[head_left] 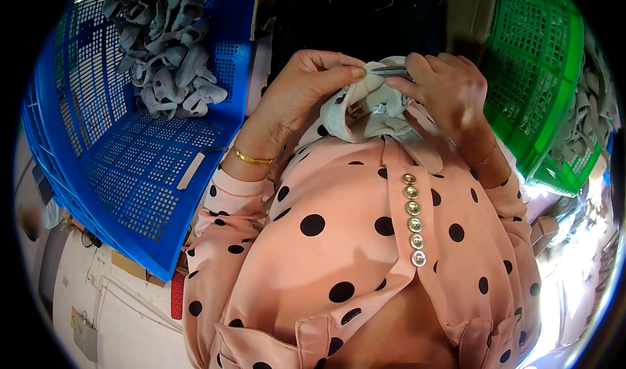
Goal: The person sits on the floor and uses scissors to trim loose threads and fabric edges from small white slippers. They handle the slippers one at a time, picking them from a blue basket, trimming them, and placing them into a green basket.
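Observation:
A pale grey fabric shoe upper (339, 118) is held up in front of my polka-dot shirt, and a strap-like flap (422, 152) hangs from its lower right. My left hand (297, 88) pinches its top edge between thumb and fingers. On the other side, my right hand (450, 88) is closed around a slim metal tool (388, 71), which looks like thread snips. The tool's tip points left, beside the pinched edge and close to my left thumb. My right fingers hide most of the tool, so its handle and whether its blades are apart do not show.
To the left, a blue plastic basket (140, 173) holds a heap of similar grey shoe uppers (169, 56). A green plastic basket (531, 62) stands at right, with more grey pieces (590, 101) beyond it. Loose threads lie on dark cloth (358, 23) ahead.

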